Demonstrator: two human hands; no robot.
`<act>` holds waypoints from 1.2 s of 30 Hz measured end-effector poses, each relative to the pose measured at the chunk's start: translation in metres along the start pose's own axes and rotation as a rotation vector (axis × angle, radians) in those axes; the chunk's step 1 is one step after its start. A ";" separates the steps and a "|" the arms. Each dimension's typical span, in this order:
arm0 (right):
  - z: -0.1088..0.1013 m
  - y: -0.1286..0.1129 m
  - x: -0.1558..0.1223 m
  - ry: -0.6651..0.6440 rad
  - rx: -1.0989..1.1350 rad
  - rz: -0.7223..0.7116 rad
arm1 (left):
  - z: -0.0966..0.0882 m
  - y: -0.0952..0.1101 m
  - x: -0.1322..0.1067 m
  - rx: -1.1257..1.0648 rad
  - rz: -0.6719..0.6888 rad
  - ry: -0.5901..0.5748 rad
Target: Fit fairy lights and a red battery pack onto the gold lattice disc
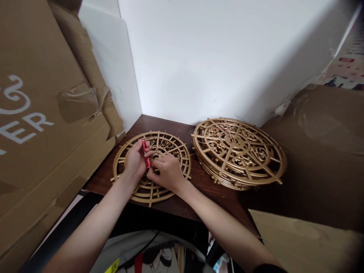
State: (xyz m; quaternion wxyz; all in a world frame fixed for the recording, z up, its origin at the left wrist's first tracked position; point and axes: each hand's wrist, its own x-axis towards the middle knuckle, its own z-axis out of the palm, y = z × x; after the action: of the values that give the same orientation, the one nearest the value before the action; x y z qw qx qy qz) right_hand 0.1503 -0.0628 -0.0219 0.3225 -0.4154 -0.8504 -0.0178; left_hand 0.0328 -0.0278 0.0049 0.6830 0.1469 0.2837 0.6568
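Observation:
My left hand [136,160] is closed around a slim red cylinder [148,162], which shows at two places between the fingers and has a shiny lower end. Close beside it, the bent fingers of my right hand [166,170] pinch together near that lower end; whatever lies between them is too small to make out. Both hands are over the middle of a round gold openwork frame [151,199] with spokes and scrollwork, lying flat. The hands hide part of its centre.
To the right stands a stack of similar gold round frames [244,144], with thin wires [231,134] on top. The dark wooden tabletop [159,123] meets a white wall [199,60]. Cardboard boxes [42,76] rise on the left, and more cardboard [321,132] stands at right.

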 end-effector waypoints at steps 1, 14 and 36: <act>0.001 0.001 0.000 0.014 0.000 -0.018 | 0.000 0.000 -0.001 0.005 0.000 -0.015; 0.003 0.003 0.000 0.046 0.022 -0.069 | 0.002 0.003 -0.005 -0.001 -0.046 -0.012; -0.027 0.019 0.014 0.225 0.577 0.160 | -0.005 0.005 -0.008 0.172 0.055 -0.215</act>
State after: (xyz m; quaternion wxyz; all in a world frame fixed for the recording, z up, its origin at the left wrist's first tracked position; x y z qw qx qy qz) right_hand 0.1724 -0.0484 0.0030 0.5193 -0.3680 -0.7440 0.2035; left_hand 0.0263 -0.0365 0.0051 0.6761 0.2822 0.2603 0.6289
